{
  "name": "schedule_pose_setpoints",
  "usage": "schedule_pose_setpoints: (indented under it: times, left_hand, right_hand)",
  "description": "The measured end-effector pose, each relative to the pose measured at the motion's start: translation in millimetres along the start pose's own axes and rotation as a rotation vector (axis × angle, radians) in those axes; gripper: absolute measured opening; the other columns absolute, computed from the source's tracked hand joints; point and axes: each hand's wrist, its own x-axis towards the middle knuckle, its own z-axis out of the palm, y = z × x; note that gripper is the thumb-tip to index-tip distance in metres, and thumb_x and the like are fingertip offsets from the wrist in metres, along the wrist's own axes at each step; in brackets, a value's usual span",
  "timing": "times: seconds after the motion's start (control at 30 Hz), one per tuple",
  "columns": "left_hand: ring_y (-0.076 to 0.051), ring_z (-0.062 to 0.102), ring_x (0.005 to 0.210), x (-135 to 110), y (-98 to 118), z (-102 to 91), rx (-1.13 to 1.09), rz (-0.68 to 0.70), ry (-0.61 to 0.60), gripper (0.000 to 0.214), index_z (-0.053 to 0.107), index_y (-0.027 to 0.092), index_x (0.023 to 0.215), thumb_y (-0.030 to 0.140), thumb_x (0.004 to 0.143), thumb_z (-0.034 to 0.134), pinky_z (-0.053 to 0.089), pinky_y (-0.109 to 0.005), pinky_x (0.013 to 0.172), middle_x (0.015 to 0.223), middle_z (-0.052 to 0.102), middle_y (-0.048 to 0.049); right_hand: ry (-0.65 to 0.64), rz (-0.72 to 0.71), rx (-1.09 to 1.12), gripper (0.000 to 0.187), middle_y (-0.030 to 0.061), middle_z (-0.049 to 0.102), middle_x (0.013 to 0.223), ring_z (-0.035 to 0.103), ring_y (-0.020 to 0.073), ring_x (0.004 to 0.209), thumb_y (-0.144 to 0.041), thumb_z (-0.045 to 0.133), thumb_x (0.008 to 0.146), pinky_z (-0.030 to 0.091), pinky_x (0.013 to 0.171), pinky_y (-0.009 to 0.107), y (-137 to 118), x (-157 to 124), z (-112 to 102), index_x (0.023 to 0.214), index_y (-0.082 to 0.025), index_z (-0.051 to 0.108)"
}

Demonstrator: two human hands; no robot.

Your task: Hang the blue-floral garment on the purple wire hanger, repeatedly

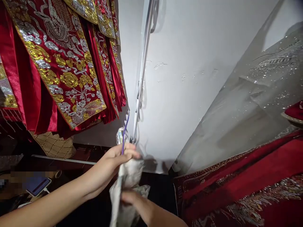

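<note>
In front of me hangs a pale patterned garment [131,173], crumpled, its lower part smeared by motion. A thin purple strip [125,127], which looks like a clothes hanger seen edge-on, rises from its top; a small metal end shows above. My left hand [124,154] is closed round the purple strip and the upper cloth, thumb toward the right. Lower down, my right hand [139,203] is blurred and grips the cloth's front, its fingertips partly hidden in the folds.
Red garments with gold and silver embroidery [68,69] hang at the left. A metal rail [142,69] runs down the white wall [180,94]. On the right are a sparkling sheer gown [236,94] and red beaded clothing [236,179]. A phone [39,186] lies lower left.
</note>
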Motion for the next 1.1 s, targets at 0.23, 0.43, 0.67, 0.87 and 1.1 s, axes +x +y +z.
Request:
schedule_pose_setpoints:
  times: [0.23,0.43,0.67,0.87,1.1]
  left_hand:
    - [-0.019,0.056,0.066,-44.3,26.8,-61.1,0.438,-0.241,-0.41,0.035,0.067,0.027,0.099,0.054,0.097,0.045,0.046,-0.031,0.067,0.085,0.066,-0.0049]
    - [-0.017,0.052,0.064,15.8,35.6,-117.7,0.788,0.096,-0.078,0.041,0.067,0.021,0.083,0.054,0.095,0.046,0.041,-0.026,0.057,0.072,0.059,-0.0025]
    - [-0.021,0.062,0.068,109.5,46.2,-136.4,1.253,0.513,0.31,0.035,0.073,0.018,0.101,0.042,0.096,0.049,0.043,-0.029,0.067,0.082,0.073,-0.0066]
    - [-0.027,0.067,0.09,157.4,57.4,-104.4,1.215,0.638,0.353,0.033,0.074,0.018,0.111,0.034,0.097,0.049,0.048,-0.035,0.083,0.103,0.074,-0.0122]
    - [-0.03,0.058,0.106,100.9,-44.0,-62.8,1.229,0.834,0.274,0.031,0.067,0.023,0.119,0.027,0.094,0.05,0.045,-0.048,0.094,0.111,0.065,-0.0143]
  right_hand:
    - [0.281,0.196,0.218,0.059,0.0082,0.058,0.14,0.06,0.0275,0.118,-0.043,0.066,0.086,0.052,0.095,0.041,67.6,77.9,-59.9,0.143,-0.033,0.054]
    - [0.326,0.152,-0.025,0.034,0.0052,0.065,0.082,0.057,0.0221,0.083,-0.053,0.065,0.085,0.048,0.075,0.031,113.0,125.4,-82.7,0.083,-0.021,0.074]
    - [0.45,0.109,0.344,0.04,-0.0006,0.061,0.065,0.052,0.0143,0.06,-0.057,0.07,0.08,0.04,0.057,0.025,87.9,188.9,-130.1,0.075,-0.018,0.064]
    - [0.734,0.042,0.401,0.042,0.0009,0.064,0.067,0.059,0.0177,0.068,-0.057,0.076,0.073,0.046,0.064,0.027,87.7,189.8,-161.7,0.078,-0.017,0.067]
    - [0.75,0.179,0.509,0.042,-0.0018,0.062,0.069,0.058,0.0156,0.066,-0.056,0.079,0.071,0.045,0.063,0.026,128.0,128.1,-138.0,0.083,-0.018,0.064]
